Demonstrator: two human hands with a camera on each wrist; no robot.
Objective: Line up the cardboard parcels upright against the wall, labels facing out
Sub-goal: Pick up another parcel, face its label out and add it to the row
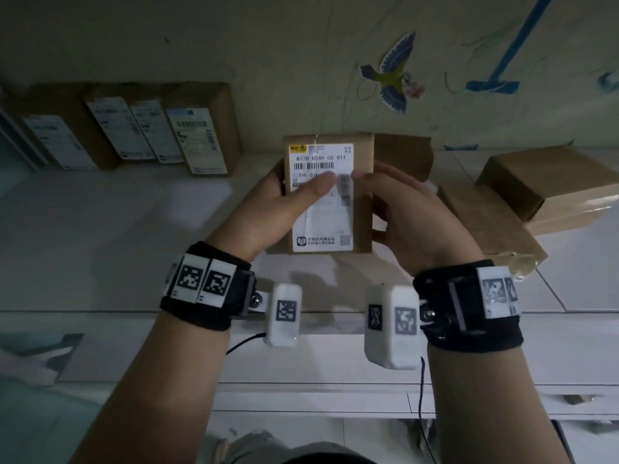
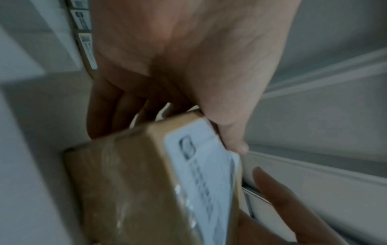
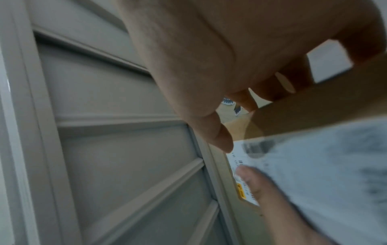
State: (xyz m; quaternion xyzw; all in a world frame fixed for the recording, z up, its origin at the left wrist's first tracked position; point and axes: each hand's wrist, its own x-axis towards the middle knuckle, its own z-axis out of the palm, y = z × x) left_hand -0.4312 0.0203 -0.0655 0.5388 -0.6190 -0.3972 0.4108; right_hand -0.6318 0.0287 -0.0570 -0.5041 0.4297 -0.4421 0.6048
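Note:
Both hands hold one brown cardboard parcel (image 1: 363, 209) in the air above the white floor, its white shipping label (image 1: 321, 162) turned towards me. My left hand (image 1: 288, 199) grips its left side, thumb lying across the label. My right hand (image 1: 398, 202) grips the right side, thumb on the label. The left wrist view shows the same parcel (image 2: 130, 190), taped on one face, under my left hand (image 2: 188, 69). In the right wrist view the parcel's label (image 3: 326, 174) is blurred beside my right hand (image 3: 209, 66). Several labelled parcels (image 1: 197, 128) stand upright against the wall at far left.
Unlabelled-looking brown parcels lie on the floor at right: one (image 1: 412, 155) behind the held parcel, a flat one (image 1: 495, 226), and a larger box (image 1: 552, 182). The wall (image 1: 301, 61) carries a bird sticker (image 1: 395, 72). Bare floor (image 1: 117, 212) spreads between the row and my hands.

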